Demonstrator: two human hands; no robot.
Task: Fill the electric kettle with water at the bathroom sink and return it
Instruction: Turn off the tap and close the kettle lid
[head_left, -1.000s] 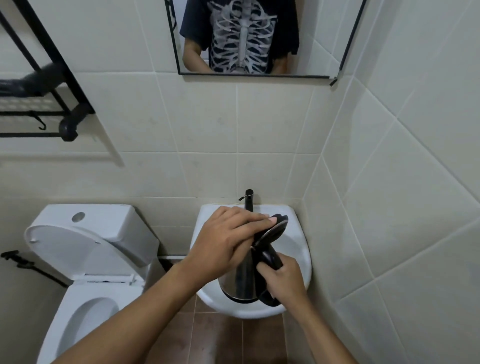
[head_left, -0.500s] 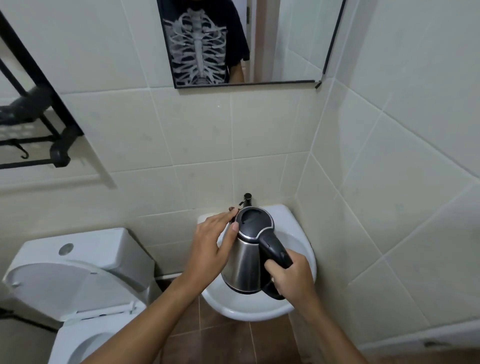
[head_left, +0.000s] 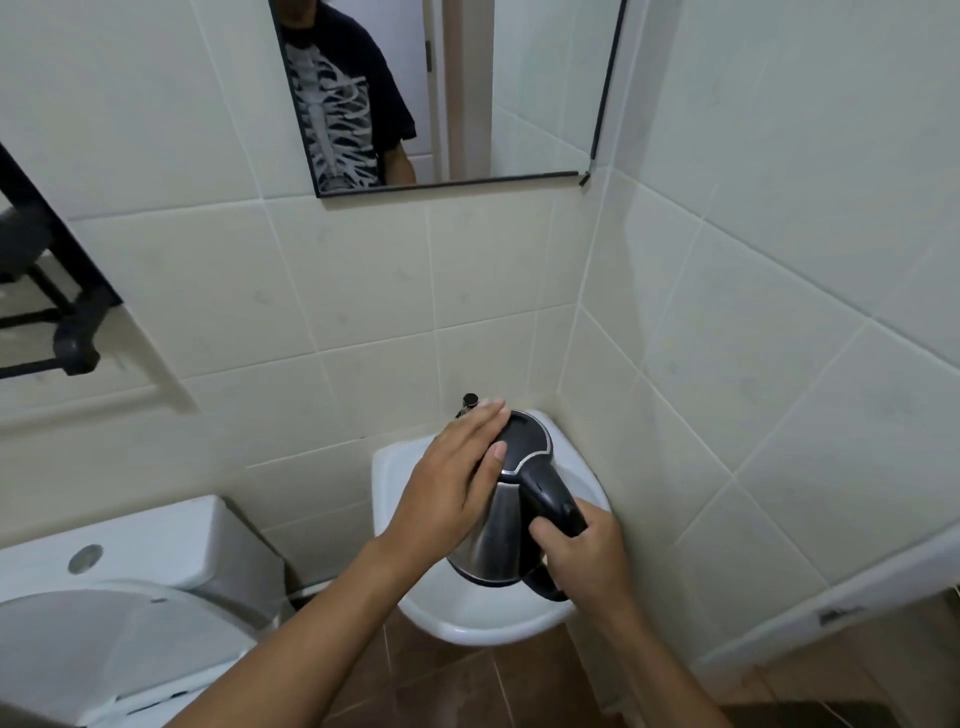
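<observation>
toilet tank (head_left: 156, 551) at 8 o'clock, lid raised. left hand (head_left: 452, 483) at 6 o'clock: fingers extended flat, palm resting on the closed lid of the electric kettle (head_left: 506, 525), gripping nothing. the kettle is held above the sink (head_left: 384, 478), below the faucet (head_left: 469, 401). right hand (head_left: 584, 558) at 5 o'clock: fingers wrapped tight round the black kettle handle.

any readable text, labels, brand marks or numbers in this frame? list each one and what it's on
None readable.
Kettle: no brand or label shows on the lid, body or handle.
Shirt reflected in the mirror: a skeleton rib print, no words.
Toilet tank: a plain flush button, no marking.
Small fitting low on the right wall: too small and blurred to read.
</observation>
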